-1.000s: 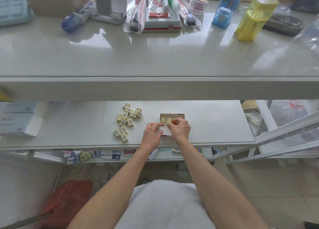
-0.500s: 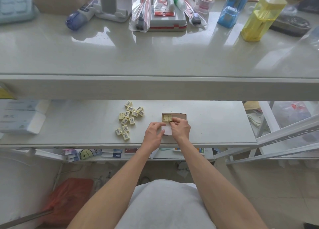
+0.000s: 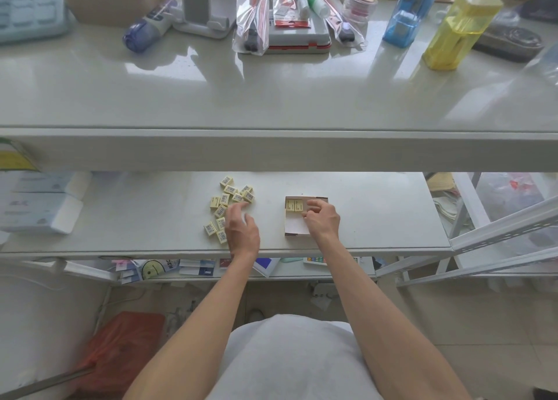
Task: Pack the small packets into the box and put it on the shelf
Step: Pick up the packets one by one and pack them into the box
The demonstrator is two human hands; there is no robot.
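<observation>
Yellow packets (image 3: 231,199) lie scattered on the lower bench (image 3: 377,215), and a packed pair (image 3: 294,205) sits in the far left corner of the cardboard box (image 3: 294,229), so packing looks barely begun. The left hand (image 3: 243,229) has its fingers (image 3: 238,209) down on the pile, though I cannot tell whether they pinch a packet. The right hand (image 3: 323,220) rests over the box, loosely curled and holding nothing; the next move is probably to lift one packet across beside the pair.
</observation>
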